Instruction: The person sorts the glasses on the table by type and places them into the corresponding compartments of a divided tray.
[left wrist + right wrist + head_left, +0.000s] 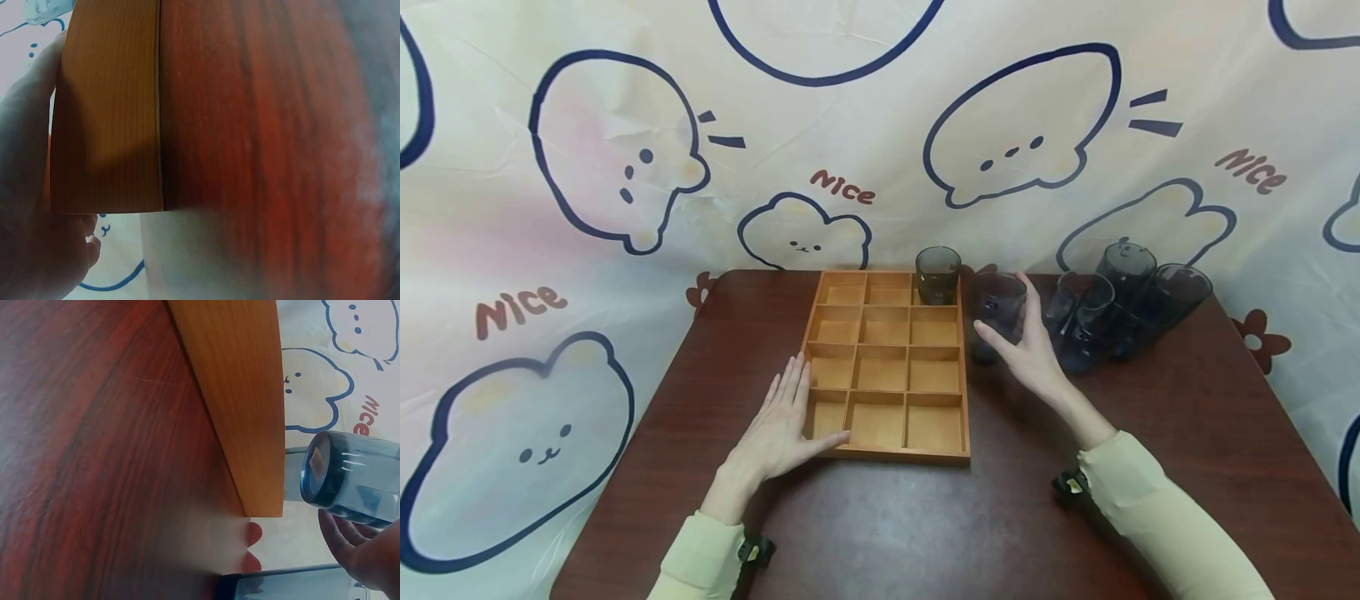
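My right hand [1036,354] grips a dark tinted drinking glass [998,302] between thumb and fingers, just right of a wooden divided box [880,392]. In the right wrist view, the base of this glass [356,478] shows, lifted clear of the tabletop. My left hand [778,429] rests against the box's front left corner, its fingers straight along the left side and the thumb over the front rim. Another tinted glass [937,275] stands in the back right compartment. The left wrist view shows the box's wooden side [112,112] beside the left hand [31,169].
Several more tinted glasses [1123,304] stand clustered at the table's back right, close beyond my right hand. The dark reddish table [925,533] extends to a printed cloth [820,142] hanging behind it. The other box compartments hold nothing visible.
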The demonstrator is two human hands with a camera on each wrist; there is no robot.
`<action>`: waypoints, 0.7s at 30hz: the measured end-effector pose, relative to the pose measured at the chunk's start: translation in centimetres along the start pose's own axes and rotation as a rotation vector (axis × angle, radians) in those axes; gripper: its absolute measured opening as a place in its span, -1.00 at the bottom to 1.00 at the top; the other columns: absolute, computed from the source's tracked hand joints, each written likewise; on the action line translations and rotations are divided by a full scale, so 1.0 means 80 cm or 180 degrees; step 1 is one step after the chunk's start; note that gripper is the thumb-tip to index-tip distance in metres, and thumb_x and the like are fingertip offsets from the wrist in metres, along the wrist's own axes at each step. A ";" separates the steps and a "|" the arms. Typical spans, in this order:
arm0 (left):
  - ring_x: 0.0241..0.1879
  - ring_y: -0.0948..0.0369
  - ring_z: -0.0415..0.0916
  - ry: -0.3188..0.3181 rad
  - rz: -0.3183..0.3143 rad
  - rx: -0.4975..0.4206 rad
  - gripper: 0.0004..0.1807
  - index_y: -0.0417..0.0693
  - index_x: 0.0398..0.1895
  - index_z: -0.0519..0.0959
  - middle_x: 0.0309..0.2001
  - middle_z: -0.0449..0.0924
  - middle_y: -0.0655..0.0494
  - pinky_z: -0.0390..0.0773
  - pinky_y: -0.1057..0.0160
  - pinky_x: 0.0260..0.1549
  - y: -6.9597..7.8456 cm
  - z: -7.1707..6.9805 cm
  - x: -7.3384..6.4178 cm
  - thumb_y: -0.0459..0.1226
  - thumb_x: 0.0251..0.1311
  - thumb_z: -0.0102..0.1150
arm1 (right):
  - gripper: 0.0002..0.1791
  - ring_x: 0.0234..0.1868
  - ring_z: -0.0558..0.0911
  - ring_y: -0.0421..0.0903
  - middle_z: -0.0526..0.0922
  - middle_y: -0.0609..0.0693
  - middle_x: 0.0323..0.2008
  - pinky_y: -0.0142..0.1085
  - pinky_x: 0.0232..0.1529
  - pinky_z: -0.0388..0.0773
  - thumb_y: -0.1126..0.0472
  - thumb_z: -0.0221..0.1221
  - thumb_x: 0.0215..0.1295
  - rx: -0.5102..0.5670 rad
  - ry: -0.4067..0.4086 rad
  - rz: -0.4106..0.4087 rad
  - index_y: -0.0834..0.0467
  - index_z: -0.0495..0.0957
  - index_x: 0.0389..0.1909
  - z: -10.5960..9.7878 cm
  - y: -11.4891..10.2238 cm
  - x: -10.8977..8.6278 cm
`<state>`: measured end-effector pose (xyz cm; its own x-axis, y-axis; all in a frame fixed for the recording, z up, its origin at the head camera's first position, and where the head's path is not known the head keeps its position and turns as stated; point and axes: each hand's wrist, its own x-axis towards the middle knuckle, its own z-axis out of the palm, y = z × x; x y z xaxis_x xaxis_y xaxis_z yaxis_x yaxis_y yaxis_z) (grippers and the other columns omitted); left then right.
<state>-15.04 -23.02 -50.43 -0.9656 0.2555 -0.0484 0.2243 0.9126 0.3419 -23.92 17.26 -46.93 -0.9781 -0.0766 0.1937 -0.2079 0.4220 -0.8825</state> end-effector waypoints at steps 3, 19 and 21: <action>0.84 -0.15 -0.32 -0.0002 0.0007 -0.0002 0.52 -0.25 0.82 -0.22 0.84 -0.35 -0.20 -0.09 -0.29 0.79 0.000 0.000 0.000 0.55 0.18 0.25 | 0.14 0.77 0.09 0.40 -0.19 0.11 0.84 0.46 0.66 0.18 -0.01 0.34 0.53 0.0068 -0.0007 0.0038 -0.17 -0.28 0.82 0.003 -0.003 0.004; 0.84 -0.17 -0.31 -0.0003 0.0013 0.0030 0.51 -0.27 0.81 -0.21 0.84 -0.34 -0.21 -0.08 -0.29 0.79 0.001 -0.001 -0.001 0.54 0.19 0.26 | 0.11 0.77 0.08 0.38 -0.10 0.18 0.81 0.39 0.68 0.23 0.03 0.34 0.52 0.0302 0.0024 -0.0073 -0.08 -0.21 0.81 0.026 -0.014 0.041; 0.84 -0.17 -0.30 0.0001 0.0012 0.0022 0.51 -0.27 0.81 -0.21 0.84 -0.34 -0.21 -0.08 -0.29 0.79 0.002 -0.002 -0.002 0.53 0.19 0.27 | 0.10 0.76 0.11 0.37 -0.08 0.18 0.80 0.38 0.67 0.24 0.04 0.35 0.52 0.0345 0.0020 -0.0088 -0.09 -0.20 0.81 0.028 -0.015 0.043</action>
<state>-14.90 -22.97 -50.26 -0.9648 0.2587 -0.0469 0.2287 0.9138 0.3356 -27.09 14.44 -46.16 -0.9719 -0.0811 0.2211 -0.2355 0.3197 -0.9178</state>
